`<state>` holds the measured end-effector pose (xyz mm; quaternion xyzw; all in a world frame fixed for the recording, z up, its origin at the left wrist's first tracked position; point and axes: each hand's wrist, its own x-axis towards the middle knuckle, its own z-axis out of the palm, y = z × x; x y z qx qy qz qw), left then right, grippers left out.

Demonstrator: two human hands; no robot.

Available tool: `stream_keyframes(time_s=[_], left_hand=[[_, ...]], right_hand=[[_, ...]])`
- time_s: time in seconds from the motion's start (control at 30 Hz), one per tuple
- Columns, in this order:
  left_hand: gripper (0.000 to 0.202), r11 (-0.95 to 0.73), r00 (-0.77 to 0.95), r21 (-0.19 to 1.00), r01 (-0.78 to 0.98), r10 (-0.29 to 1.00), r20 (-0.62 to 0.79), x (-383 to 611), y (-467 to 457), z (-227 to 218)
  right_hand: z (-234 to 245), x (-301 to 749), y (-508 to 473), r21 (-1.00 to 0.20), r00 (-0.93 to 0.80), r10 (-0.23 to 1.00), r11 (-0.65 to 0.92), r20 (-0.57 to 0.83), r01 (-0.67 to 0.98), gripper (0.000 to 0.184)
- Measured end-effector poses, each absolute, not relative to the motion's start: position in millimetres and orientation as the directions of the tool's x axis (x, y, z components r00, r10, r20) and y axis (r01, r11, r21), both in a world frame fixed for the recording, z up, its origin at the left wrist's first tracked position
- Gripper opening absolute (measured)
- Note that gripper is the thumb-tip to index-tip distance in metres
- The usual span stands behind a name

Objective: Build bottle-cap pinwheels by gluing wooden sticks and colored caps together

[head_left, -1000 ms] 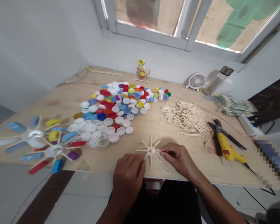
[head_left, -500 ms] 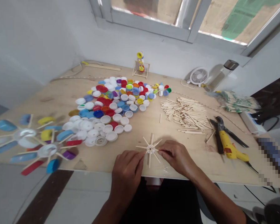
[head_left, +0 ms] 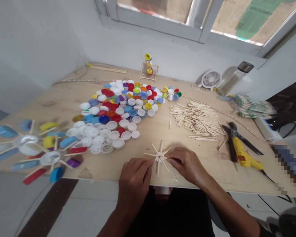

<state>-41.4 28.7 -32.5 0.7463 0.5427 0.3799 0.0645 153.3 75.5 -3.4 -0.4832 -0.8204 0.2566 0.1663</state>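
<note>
A bottle cap with wooden sticks stands out from the table near its front edge, the sticks spreading from the white cap like spokes. My left hand pinches a stick on its left side. On the opposite side, my right hand is closed on another spoke, with thumb and fingertips together. Both hands rest low, close to the tabletop. To the left lie two finished-looking wheels of sticks with coloured caps on their tips, the nearer wheel and the larger wheel.
Loose bottle caps cover the table's middle left. A pile of short sticks lies right of them. Further right are pliers, a yellow glue gun and a power strip. A small fan and a bottle stand behind.
Both hands keep their pinch on the spoked cap, almost still. The view has shifted very slightly.
</note>
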Motion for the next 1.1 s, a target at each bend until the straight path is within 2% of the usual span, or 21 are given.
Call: stream_keyframes(time_s=[0.53,1.1], left_hand=[[0.019,-0.379,0.107,0.502,0.778,0.866,0.488,-39.3,28.0,-30.8],[0.019,-0.372,0.111,0.492,0.787,0.87,0.48,-38.9,28.8,-31.8]], right_hand=[[-2.2,153.9,73.5,-0.584,-0.499,0.866,0.42,0.029,0.694,0.019],[1.0,151.5,72.8,-0.489,-0.523,0.852,0.462,0.015,0.74,0.018]])
